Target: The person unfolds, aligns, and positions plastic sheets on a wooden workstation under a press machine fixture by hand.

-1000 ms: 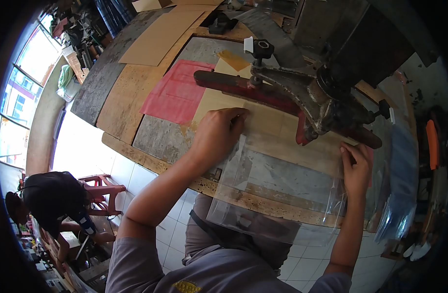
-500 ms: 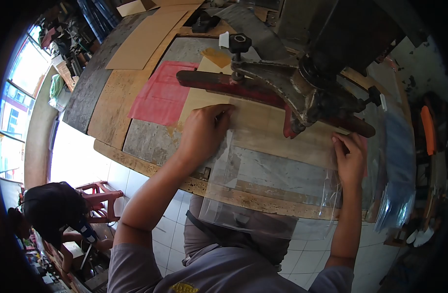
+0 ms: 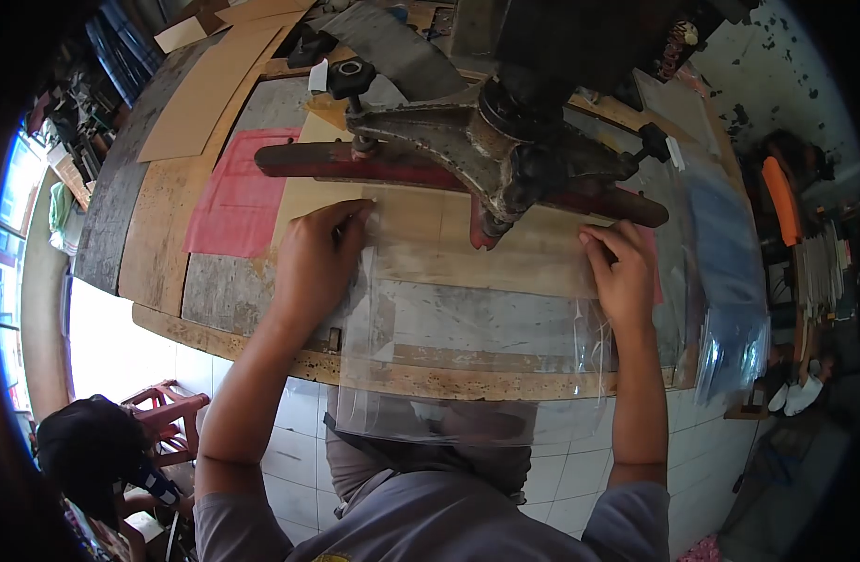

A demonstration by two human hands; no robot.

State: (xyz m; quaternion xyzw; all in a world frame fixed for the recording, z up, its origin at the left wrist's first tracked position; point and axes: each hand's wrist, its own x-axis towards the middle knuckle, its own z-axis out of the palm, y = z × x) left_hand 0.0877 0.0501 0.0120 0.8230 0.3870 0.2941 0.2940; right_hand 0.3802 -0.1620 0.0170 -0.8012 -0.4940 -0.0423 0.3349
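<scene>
A clear plastic sheet (image 3: 477, 407) stretches between my hands, and its near edge hangs past the worktable's front edge. My left hand (image 3: 319, 251) pinches its far left corner between thumb and fingers. At the far right corner, my right hand (image 3: 623, 267) pinches the plastic too. Just beyond both hands is a press with a long, dark red bar (image 3: 402, 169), held by a worn metal bracket (image 3: 430, 122). Beneath the bar and the plastic lies a tan sheet (image 3: 430, 225). Whether the bar touches the plastic's far edge I cannot tell.
A pink sheet (image 3: 233, 201) lies left of the press, with brown cardboard (image 3: 191, 103) farther left. Blue-tinted clear plastic sheets (image 3: 730, 281) hang over the table's right side. A person in dark clothing (image 3: 88, 459) bends beside a red stool (image 3: 172, 417) at lower left.
The camera view has turned, so the table, press and hands all appear farther left. Both hands keep their pinch on the plastic sheet, at nearly the same place by the bar.
</scene>
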